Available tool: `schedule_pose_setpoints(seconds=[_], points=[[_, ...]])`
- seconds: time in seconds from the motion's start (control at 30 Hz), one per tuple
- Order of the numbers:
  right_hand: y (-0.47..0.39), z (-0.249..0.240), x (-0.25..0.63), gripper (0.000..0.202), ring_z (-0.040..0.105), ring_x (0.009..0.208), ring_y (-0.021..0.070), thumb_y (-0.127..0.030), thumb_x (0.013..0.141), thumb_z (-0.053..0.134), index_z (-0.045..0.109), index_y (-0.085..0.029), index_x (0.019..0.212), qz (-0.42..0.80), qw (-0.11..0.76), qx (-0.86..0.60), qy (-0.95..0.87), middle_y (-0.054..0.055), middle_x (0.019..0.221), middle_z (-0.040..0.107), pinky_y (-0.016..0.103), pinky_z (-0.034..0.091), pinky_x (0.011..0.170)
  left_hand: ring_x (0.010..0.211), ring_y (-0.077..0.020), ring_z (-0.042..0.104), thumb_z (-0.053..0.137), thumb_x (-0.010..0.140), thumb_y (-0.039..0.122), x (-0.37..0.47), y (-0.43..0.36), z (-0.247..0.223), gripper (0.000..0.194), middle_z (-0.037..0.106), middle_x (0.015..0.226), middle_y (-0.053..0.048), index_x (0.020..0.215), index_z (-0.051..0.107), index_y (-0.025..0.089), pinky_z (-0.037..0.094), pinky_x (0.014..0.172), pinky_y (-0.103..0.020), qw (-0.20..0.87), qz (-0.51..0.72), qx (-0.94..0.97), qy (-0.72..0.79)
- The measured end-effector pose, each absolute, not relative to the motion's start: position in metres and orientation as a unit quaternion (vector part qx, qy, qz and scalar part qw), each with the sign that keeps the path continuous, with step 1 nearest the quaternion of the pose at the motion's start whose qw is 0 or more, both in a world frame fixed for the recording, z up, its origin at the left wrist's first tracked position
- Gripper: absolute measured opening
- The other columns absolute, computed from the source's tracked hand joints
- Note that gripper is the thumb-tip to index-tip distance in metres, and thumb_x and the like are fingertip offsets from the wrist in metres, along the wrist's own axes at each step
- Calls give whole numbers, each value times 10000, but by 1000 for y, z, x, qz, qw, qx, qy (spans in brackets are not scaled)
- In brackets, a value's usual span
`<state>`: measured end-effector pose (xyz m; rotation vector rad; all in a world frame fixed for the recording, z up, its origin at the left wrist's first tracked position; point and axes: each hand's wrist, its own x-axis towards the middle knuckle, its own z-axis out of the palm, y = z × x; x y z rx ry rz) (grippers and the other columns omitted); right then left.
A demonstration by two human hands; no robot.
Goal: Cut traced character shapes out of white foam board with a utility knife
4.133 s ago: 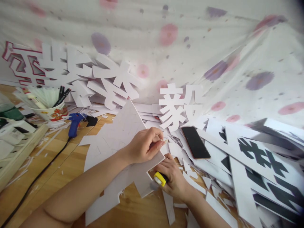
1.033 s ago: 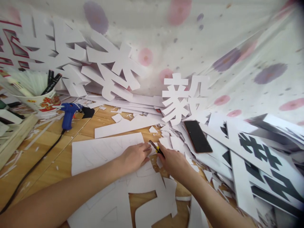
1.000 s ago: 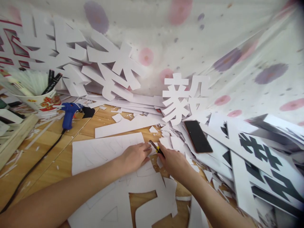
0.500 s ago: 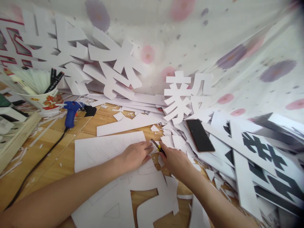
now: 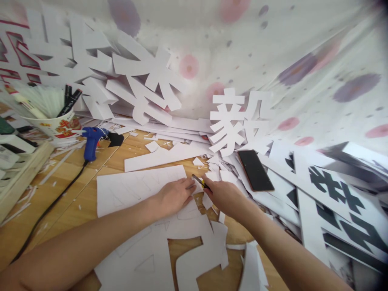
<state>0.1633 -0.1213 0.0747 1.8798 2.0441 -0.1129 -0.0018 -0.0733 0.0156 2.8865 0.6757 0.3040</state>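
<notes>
My right hand [image 5: 223,197] is closed round a yellow and black utility knife [image 5: 203,184], whose blade points up and left at the edge of a white board. On that board [image 5: 139,250], marked with pencil lines and partly cut out, lies my left hand [image 5: 176,197]. Its fingers are stretched out close to the blade and press the board near its upper right corner. Past the forearm, the lower part of the board has curved, cut-out strokes. Whether the blade tip is sunk into the board I cannot tell.
A blue glue gun [image 5: 91,141] with a black cord lies left, beside a paper tub [image 5: 62,127] of pens and glue sticks. Cut white characters [image 5: 227,121] stand along the flowered curtain. A dark phone [image 5: 255,170] rests on scraps at right, near black-printed sheets [image 5: 336,190].
My right hand has turned a little and moved slightly up, its forearm swinging with it. The left hand stays on the board in nearly the same spot.
</notes>
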Motion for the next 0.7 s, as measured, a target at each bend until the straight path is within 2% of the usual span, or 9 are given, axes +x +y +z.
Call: schedule_pose_setpoints(seconds=[0.43, 0.7], points=[[-127, 79, 153, 450, 652, 782, 238, -265, 904, 344, 301, -129, 1331, -49, 209, 684, 697, 117, 842, 680, 302, 443, 623, 1104, -239, 486, 389, 864, 204, -4, -76, 14, 286, 496, 1228, -117, 1117, 502, 133, 439, 886, -364, 98, 133, 958, 234], [-132, 77, 148, 464, 650, 794, 251, -257, 903, 340, 295, -80, 1329, -39, 230, 681, 694, 137, 812, 672, 321, 465, 631, 1097, -228, 486, 371, 879, 215, -4, -77, 15, 301, 479, 1257, -98, 1139, 495, 130, 442, 876, -348, 82, 111, 960, 243]])
